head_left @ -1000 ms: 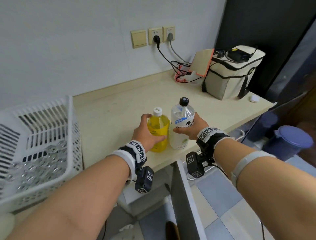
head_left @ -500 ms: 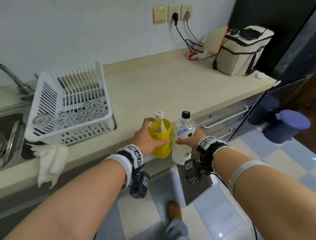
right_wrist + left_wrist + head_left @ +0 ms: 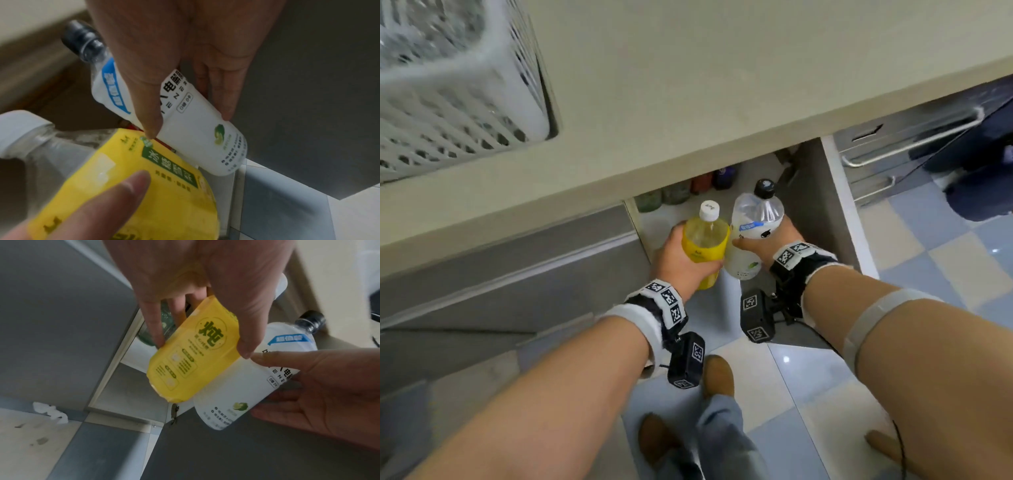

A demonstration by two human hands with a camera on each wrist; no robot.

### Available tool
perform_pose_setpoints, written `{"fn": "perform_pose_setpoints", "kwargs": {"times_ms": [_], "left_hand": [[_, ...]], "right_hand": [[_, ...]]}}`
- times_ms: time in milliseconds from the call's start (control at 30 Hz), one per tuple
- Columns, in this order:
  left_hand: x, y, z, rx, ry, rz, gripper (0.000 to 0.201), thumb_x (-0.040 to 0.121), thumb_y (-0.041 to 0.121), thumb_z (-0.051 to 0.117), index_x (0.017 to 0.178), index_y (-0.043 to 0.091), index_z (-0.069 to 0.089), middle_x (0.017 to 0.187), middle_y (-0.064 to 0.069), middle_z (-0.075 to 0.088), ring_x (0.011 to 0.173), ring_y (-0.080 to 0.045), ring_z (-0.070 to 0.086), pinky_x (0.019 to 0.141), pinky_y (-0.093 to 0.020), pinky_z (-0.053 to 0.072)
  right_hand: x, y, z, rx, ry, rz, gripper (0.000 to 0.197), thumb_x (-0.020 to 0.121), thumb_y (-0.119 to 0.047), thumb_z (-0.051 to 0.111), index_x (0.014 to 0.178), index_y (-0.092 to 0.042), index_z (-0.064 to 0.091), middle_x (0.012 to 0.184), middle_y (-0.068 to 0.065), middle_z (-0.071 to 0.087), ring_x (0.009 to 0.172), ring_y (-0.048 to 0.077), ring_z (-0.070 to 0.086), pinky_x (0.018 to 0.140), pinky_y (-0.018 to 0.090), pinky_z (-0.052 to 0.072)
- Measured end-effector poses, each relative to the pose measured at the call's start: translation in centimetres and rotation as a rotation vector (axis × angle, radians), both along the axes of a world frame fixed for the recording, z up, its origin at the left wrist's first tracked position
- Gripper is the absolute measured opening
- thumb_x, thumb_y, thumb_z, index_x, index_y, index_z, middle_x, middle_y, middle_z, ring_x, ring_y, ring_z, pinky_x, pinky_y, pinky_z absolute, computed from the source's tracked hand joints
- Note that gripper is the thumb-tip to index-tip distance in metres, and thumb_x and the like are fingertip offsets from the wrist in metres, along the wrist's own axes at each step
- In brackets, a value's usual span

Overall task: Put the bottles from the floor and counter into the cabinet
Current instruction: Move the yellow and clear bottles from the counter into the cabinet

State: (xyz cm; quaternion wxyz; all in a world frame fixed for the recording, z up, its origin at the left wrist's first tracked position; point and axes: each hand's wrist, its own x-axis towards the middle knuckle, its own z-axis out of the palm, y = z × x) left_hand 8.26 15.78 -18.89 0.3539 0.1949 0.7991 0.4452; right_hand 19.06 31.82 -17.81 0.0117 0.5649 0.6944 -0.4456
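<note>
My left hand (image 3: 681, 255) grips a yellow-labelled bottle (image 3: 703, 245) with a white cap. My right hand (image 3: 774, 245) grips a white-labelled bottle (image 3: 751, 236) with a black cap. Both bottles are side by side, touching, tilted toward the open cabinet (image 3: 722, 205) under the counter, just in front of its opening. In the left wrist view the yellow bottle (image 3: 193, 356) is held between fingers and thumb, with the white bottle (image 3: 236, 386) beside it. The right wrist view shows the white bottle (image 3: 185, 116) in my grasp and the yellow bottle (image 3: 144, 186) lower left.
Several bottles (image 3: 681, 190) stand at the back of the cabinet. The cabinet door (image 3: 835, 212) hangs open on the right. The counter edge (image 3: 688, 147) overhangs the opening. A white dish rack (image 3: 448, 85) sits upper left. Drawer handles (image 3: 914, 140) are at right. My feet (image 3: 719, 373) stand on tiled floor.
Both hands carried the two bottles off the counter and down in front of the open cabinet. The view tipped downward, so the counter's far end and the wall left the frame.
</note>
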Motion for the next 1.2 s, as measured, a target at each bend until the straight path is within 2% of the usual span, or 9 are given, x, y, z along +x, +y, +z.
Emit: {"fn": "perform_pose_setpoints", "kwargs": {"times_ms": [133, 233, 467, 567, 700, 833, 933, 1100, 1200], "left_hand": [[-2.6, 3.2, -5.8, 0.009, 0.051, 0.107, 0.082, 0.064, 0.035, 0.091, 0.136, 0.033, 0.052, 0.114, 0.014, 0.065, 0.106, -0.014, 0.063, 0.096, -0.026, 0.049], [-4.5, 5.8, -9.1, 0.039, 0.097, 0.2, 0.083, 0.067, 0.032, 0.091, 0.139, 0.024, 0.052, 0.115, 0.012, 0.063, 0.101, -0.01, 0.059, 0.089, -0.02, 0.045], [-7.5, 8.6, -14.4, 0.054, 0.249, 0.322, 0.098, 0.054, 0.05, 0.087, 0.14, 0.021, 0.051, 0.129, 0.001, 0.067, 0.117, -0.023, 0.063, 0.102, -0.036, 0.052], [-8.0, 8.7, -15.9, 0.025, 0.208, 0.357, 0.104, 0.058, 0.047, 0.089, 0.148, 0.021, 0.044, 0.136, -0.003, 0.061, 0.124, -0.024, 0.059, 0.107, -0.034, 0.047], [-8.3, 8.2, -16.7, 0.045, 0.161, 0.353, 0.105, 0.064, 0.047, 0.088, 0.152, 0.024, 0.036, 0.142, -0.001, 0.057, 0.128, -0.023, 0.057, 0.11, -0.035, 0.045], [-8.5, 8.3, -17.0, 0.011, 0.195, 0.338, 0.106, 0.065, 0.056, 0.083, 0.152, 0.027, 0.032, 0.143, 0.0, 0.057, 0.129, -0.025, 0.057, 0.11, -0.04, 0.046], [-8.9, 8.2, -17.1, -0.042, 0.178, 0.323, 0.105, 0.07, 0.054, 0.082, 0.155, 0.027, 0.027, 0.147, 0.0, 0.054, 0.133, -0.026, 0.055, 0.112, -0.041, 0.044], [-7.3, 6.4, -15.6, -0.128, 0.046, 0.321, 0.104, 0.079, 0.046, 0.079, 0.158, 0.02, 0.018, 0.158, -0.011, 0.04, 0.143, -0.033, 0.043, 0.119, -0.045, 0.036], [-5.6, 4.2, -12.7, -0.219, -0.081, 0.258, 0.079, 0.081, 0.051, 0.068, 0.144, 0.017, 0.034, 0.138, -0.018, 0.055, 0.125, -0.039, 0.058, 0.106, -0.05, 0.049]], "right_hand": [[-3.4, 2.8, -5.8, 0.03, 0.102, -0.078, 0.087, 0.06, -0.038, 0.091, 0.134, -0.017, 0.05, 0.125, -0.001, 0.065, 0.114, 0.019, 0.063, 0.1, 0.035, 0.05], [-5.9, 4.6, -9.2, 0.12, 0.168, -0.085, 0.088, 0.066, -0.034, 0.089, 0.139, -0.014, 0.046, 0.129, -0.002, 0.061, 0.118, 0.014, 0.058, 0.099, 0.022, 0.041], [-10.3, 6.5, -14.0, 0.19, 0.184, 0.142, 0.1, 0.06, -0.059, 0.08, 0.144, -0.021, 0.043, 0.14, -0.008, 0.056, 0.128, 0.009, 0.051, 0.098, 0.013, 0.03], [-10.8, 6.4, -14.7, 0.167, 0.203, 0.139, 0.096, 0.067, -0.042, 0.086, 0.145, -0.019, 0.037, 0.141, -0.005, 0.054, 0.126, 0.009, 0.05, 0.099, 0.014, 0.03], [-10.8, 6.1, -15.0, 0.149, 0.249, 0.195, 0.098, 0.071, -0.035, 0.087, 0.148, -0.016, 0.029, 0.147, 0.0, 0.05, 0.133, 0.015, 0.047, 0.105, 0.018, 0.03], [-10.7, 6.1, -15.9, 0.117, 0.23, 0.148, 0.079, 0.077, -0.037, 0.08, 0.143, -0.022, 0.039, 0.133, -0.004, 0.06, 0.113, 0.012, 0.058, 0.1, 0.029, 0.047], [-10.8, 6.0, -16.0, 0.094, 0.197, 0.167, 0.079, 0.079, -0.036, 0.077, 0.145, -0.023, 0.037, 0.138, -0.001, 0.059, 0.124, 0.022, 0.058, 0.105, 0.04, 0.047], [-8.6, 4.4, -13.9, 0.009, 0.061, 0.096, 0.072, 0.087, -0.035, 0.069, 0.146, -0.022, 0.03, 0.138, 0.008, 0.056, 0.119, 0.03, 0.058, 0.1, 0.037, 0.047], [-6.2, 1.8, -10.0, -0.019, 0.032, 0.081, 0.049, 0.09, -0.036, 0.062, 0.134, -0.018, 0.048, 0.119, 0.007, 0.065, 0.104, 0.026, 0.063, 0.091, 0.035, 0.051]]}}
